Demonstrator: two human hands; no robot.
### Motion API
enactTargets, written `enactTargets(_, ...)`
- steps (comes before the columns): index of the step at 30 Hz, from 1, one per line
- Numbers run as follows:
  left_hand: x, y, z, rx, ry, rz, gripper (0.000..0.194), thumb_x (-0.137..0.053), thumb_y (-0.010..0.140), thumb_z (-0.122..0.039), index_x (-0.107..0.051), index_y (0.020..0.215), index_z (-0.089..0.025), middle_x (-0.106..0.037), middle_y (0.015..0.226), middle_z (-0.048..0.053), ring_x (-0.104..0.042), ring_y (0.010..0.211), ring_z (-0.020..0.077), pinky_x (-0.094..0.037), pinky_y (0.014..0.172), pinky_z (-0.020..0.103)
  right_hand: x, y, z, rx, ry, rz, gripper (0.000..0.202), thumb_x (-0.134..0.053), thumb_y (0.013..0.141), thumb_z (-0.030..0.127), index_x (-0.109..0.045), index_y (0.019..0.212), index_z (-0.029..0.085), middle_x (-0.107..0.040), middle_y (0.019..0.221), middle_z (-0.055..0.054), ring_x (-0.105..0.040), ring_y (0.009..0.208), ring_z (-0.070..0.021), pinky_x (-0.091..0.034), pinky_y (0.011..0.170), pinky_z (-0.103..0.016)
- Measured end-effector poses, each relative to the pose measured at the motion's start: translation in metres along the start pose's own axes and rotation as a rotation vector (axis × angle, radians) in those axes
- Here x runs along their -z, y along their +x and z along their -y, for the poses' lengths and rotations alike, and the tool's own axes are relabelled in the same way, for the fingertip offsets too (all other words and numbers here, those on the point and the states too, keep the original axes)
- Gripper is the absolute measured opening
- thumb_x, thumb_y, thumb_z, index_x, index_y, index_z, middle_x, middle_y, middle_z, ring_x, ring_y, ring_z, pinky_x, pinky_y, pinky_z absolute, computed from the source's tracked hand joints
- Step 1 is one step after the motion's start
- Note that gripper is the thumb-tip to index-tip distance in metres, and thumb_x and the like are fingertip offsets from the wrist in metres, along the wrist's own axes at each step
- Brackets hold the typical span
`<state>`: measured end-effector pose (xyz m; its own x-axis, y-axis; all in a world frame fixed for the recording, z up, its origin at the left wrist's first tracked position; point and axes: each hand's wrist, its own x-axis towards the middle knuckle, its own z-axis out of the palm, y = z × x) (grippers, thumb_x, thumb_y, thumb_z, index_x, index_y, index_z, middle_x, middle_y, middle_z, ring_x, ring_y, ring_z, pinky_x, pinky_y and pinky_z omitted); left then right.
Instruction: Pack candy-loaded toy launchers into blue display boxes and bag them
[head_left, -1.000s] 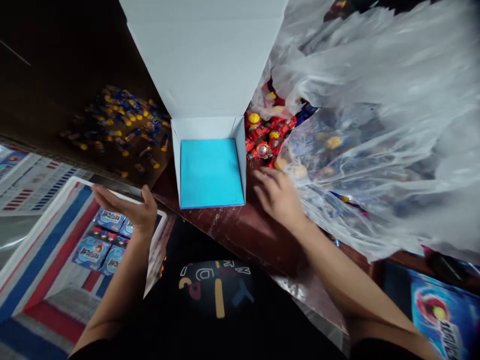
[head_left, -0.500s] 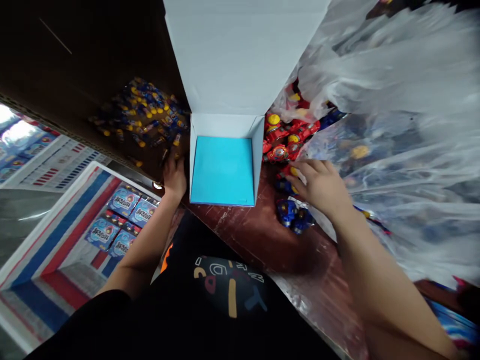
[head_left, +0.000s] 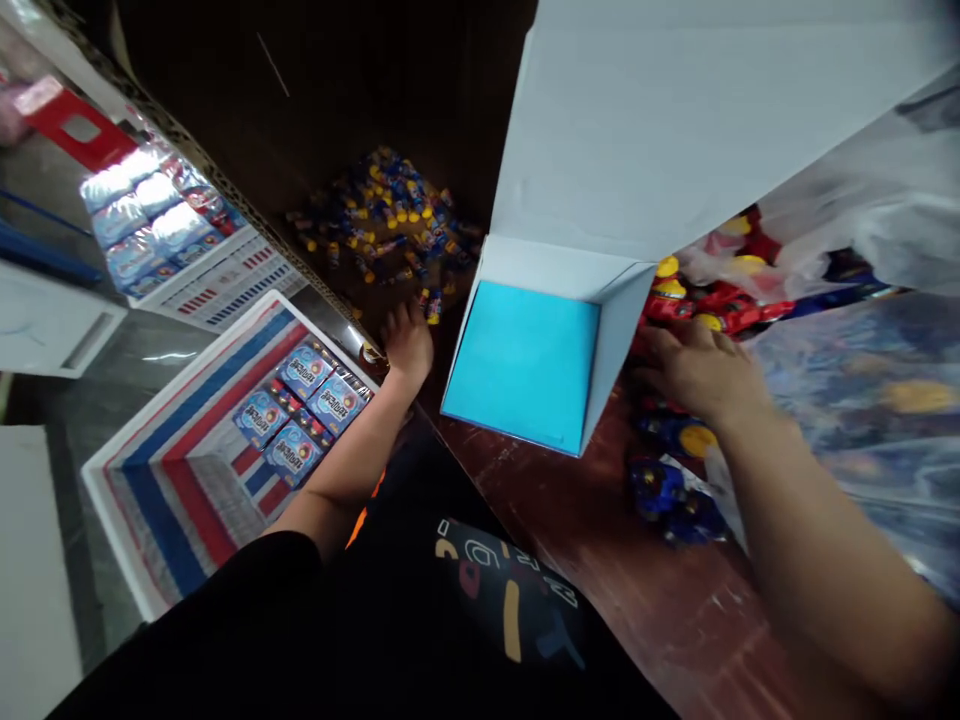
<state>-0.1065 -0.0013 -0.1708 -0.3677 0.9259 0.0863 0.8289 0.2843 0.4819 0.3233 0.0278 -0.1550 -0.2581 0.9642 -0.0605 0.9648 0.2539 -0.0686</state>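
My left hand (head_left: 409, 348) reaches into a dark brown cardboard box, fingers slightly apart beside a small blue tube with a yellow cap (head_left: 433, 306). More such tubes (head_left: 397, 205) lie heaped on the bottom of that box. To the right, my right hand (head_left: 705, 378) rests over red toys (head_left: 731, 308) with yellow round parts, its fingers apart and partly hiding them. Blue toys (head_left: 671, 495) lie just below that hand. Between my hands stands a white box (head_left: 566, 258) with its lid raised, and a flat bright blue surface (head_left: 529, 360) shows inside.
Clear plastic bags (head_left: 862, 400) of toys cover the right side. A striped open carton (head_left: 180, 470) holding small printed packs (head_left: 296, 455) stands at lower left. Beyond it is another carton of wrapped packs (head_left: 154, 215). The tabletop (head_left: 525, 490) is reddish brown.
The view has swung left, so everything sits further right in it. My right hand has moved from the red and blue toys up to the red ones. My left hand stays by the tubes.
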Motion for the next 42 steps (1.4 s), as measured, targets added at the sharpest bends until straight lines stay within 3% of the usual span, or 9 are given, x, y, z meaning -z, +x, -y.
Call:
enactTargets(7,0.045,-0.026,-0.009,-0.287,-0.299,-0.175,0.050,-0.040,0.111,-0.021,-0.053,0.158,-0.010,-0.060,0.150,0.021,-0.058,0.145,0.0310,-0.044,0.131,0.046,0.058,-0.062,0.021,-0.092,0.127,-0.283,0.065,-0.052,0.106,0.055,-0.050,0.161,0.020,-0.057,0.145,-0.027,-0.057,0.141,-0.0417,-0.057,0.111,-0.057)
enactTargets(14,0.083,-0.086,-0.055,-0.658,-0.756,0.678,0.032,-0.064,0.111,-0.043,-0.072,0.127,-0.018,-0.078,0.110,0.006,-0.073,0.093,0.0156,-0.060,0.084,0.026,0.100,-0.083,0.104,0.618,0.551,-0.346,0.042,-0.059,0.099,0.045,-0.060,0.137,0.028,-0.074,0.116,-0.009,-0.075,0.096,-0.0244,-0.064,0.077,-0.039)
enactTargets(19,0.087,-0.078,-0.071,-0.716,-0.735,0.821,0.029,-0.061,0.112,-0.043,-0.072,0.120,-0.018,-0.074,0.098,0.004,-0.068,0.084,0.0139,-0.055,0.076,0.025,0.101,-0.075,0.120,0.700,0.499,-0.309,0.038,-0.058,0.096,0.046,-0.061,0.127,0.024,-0.075,0.104,-0.007,-0.071,0.077,-0.0184,-0.052,0.056,-0.031)
enactTargets(25,0.090,-0.078,-0.070,-1.077,-0.567,0.546,0.024,-0.063,0.113,-0.038,-0.068,0.124,-0.018,-0.071,0.102,0.006,-0.068,0.092,0.0181,-0.055,0.079,0.029,0.105,-0.090,0.133,0.595,0.659,-0.270,0.027,-0.063,0.089,0.041,-0.069,0.108,0.023,-0.074,0.092,-0.006,-0.066,0.069,-0.0181,-0.049,0.056,-0.032)
enactTargets(29,0.084,-0.074,-0.070,-1.301,-0.392,0.217,0.022,-0.062,0.113,-0.030,-0.066,0.132,-0.019,-0.073,0.100,0.006,-0.063,0.086,0.0203,-0.052,0.080,0.035,0.095,-0.092,0.146,0.021,1.274,0.269,0.037,-0.051,0.093,0.050,-0.070,0.096,0.019,-0.064,0.071,-0.004,-0.055,0.053,-0.0157,-0.042,0.044,-0.029)
enactTargets(32,0.083,-0.061,-0.068,-1.300,-0.365,0.263,0.026,-0.061,0.113,-0.035,-0.068,0.134,-0.020,-0.074,0.105,0.007,-0.064,0.091,0.0213,-0.051,0.084,0.036,0.095,-0.092,0.135,-0.084,1.403,0.483,0.068,-0.030,0.105,0.064,-0.068,0.130,0.014,-0.070,0.079,-0.007,-0.058,0.048,-0.0176,-0.043,0.036,-0.030)
enactTargets(34,0.085,-0.053,-0.066,-1.125,-0.488,0.444,0.031,-0.060,0.113,-0.043,-0.070,0.131,-0.019,-0.073,0.107,0.008,-0.065,0.092,0.0201,-0.052,0.082,0.033,0.100,-0.094,0.119,0.053,1.218,0.230,0.079,-0.034,0.107,0.074,-0.050,0.161,0.019,-0.075,0.126,-0.019,-0.077,0.078,-0.0231,-0.063,0.054,-0.035)
enactTargets(37,0.091,-0.047,-0.063,-0.739,-0.662,0.745,0.036,-0.062,0.110,-0.049,-0.073,0.120,-0.016,-0.069,0.092,0.004,-0.060,0.078,0.0147,-0.048,0.070,0.027,0.106,-0.099,0.098,0.419,0.556,-0.363,0.103,-0.078,0.092,0.068,-0.028,0.176,0.037,-0.036,0.179,-0.019,-0.067,0.141,-0.0406,-0.068,0.103,-0.058)
enactTargets(42,0.088,-0.056,-0.060,-0.574,-0.668,0.898,0.040,-0.060,0.110,-0.053,-0.074,0.108,-0.016,-0.060,0.079,0.000,-0.053,0.068,0.0126,-0.042,0.062,0.026,0.107,-0.105,0.110,0.518,0.289,-0.518,0.071,-0.083,0.095,0.023,-0.058,0.160,0.032,-0.073,0.147,-0.011,-0.079,0.122,-0.0309,-0.071,0.101,-0.045)
